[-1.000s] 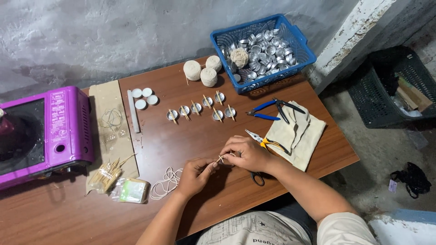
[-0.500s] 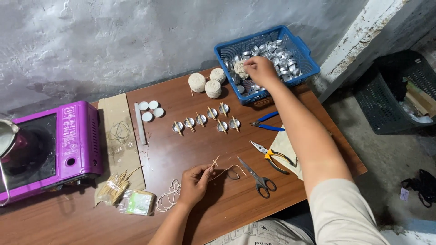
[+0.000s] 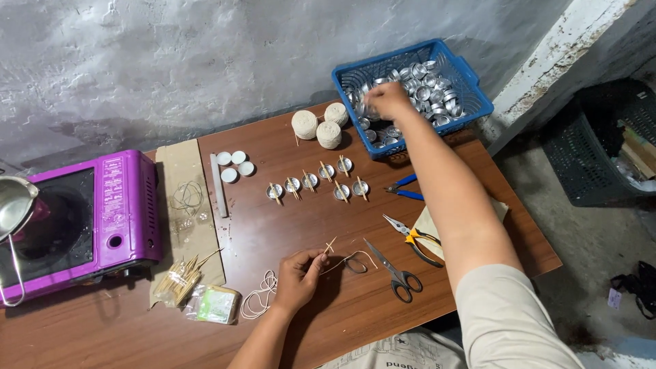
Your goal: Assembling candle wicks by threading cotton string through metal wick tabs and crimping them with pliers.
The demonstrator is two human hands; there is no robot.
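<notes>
Two hands at work on a brown counter [image 3: 287,225].
Left hand [image 3: 299,277], near the front edge, has its grip pinched on a small stick [image 3: 329,246] with pale wick string [image 3: 342,261]; right hand [image 3: 387,100] reaches into the blue basket [image 3: 478,96] at the back right corner, fingers curled around a metal cup [image 3: 370,109].

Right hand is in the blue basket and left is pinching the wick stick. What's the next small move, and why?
Probably close the right hand on one metal cup in the blue basket and bring it back toward the left hand. The left hand holds a small stick with wick string above the table with no cup under it, while the finished cups each carry one.
</notes>
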